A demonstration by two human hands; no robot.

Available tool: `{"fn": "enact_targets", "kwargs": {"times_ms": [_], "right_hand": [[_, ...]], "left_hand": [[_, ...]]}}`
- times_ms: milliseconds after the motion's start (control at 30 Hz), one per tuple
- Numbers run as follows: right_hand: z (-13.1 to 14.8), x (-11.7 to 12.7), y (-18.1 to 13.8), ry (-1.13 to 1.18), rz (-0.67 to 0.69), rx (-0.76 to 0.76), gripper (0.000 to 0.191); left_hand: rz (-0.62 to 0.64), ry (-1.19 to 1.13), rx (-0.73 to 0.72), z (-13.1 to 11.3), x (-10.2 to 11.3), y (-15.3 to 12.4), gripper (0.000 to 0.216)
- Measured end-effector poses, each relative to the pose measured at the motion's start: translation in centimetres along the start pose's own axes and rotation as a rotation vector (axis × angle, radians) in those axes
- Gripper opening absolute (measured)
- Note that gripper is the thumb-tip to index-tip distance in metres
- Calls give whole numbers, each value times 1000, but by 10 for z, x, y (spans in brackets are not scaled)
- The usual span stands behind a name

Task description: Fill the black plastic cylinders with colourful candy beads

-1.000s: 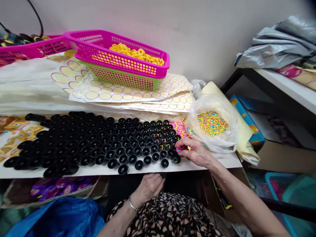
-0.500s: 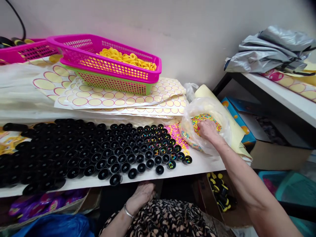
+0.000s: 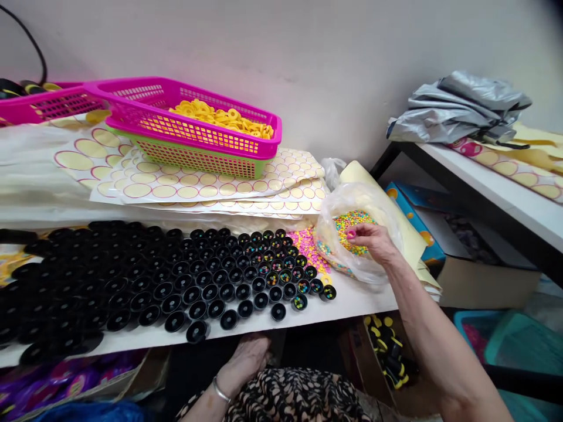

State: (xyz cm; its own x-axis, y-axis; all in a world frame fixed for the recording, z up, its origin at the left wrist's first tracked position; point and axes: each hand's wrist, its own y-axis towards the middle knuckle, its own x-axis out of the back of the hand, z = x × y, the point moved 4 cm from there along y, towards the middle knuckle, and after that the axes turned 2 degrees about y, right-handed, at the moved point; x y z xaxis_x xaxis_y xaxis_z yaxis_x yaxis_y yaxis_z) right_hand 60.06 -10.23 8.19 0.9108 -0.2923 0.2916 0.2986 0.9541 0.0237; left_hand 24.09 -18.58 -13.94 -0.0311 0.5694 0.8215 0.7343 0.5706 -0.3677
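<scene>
Beads [image 3: 352, 221] filling a clear bag [image 3: 373, 199] are being pinched by the right hand [image 3: 369, 240]'s fingers, right of rows of black caps [image 3: 176, 281]; left hand [image 3: 246, 360] resting below the surface [image 3: 352, 299], fingers' state unclear.

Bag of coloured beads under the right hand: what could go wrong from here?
1. The right hand pinches beads over the plastic bag; some may drop onto the shelf.
2. The black cups stand packed tight, so a brush could tip several.
3. The front cups near the edge could fall.

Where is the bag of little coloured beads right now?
The clear plastic bag of beads sits on the white table's right end, just right of the black cups, with the right hand at its mouth.
</scene>
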Motion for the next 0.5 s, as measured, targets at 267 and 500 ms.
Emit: {"fn": "enact_targets", "kwargs": {"times_ms": [267, 500], "right_hand": [[50, -88, -59, 86, 343, 101, 16], [54, -138, -85, -726, 544, 507, 18]], "left_hand": [[35, -24, 38, -6, 7, -5, 16], [53, -54, 38, -12, 20, -5, 13]]}}
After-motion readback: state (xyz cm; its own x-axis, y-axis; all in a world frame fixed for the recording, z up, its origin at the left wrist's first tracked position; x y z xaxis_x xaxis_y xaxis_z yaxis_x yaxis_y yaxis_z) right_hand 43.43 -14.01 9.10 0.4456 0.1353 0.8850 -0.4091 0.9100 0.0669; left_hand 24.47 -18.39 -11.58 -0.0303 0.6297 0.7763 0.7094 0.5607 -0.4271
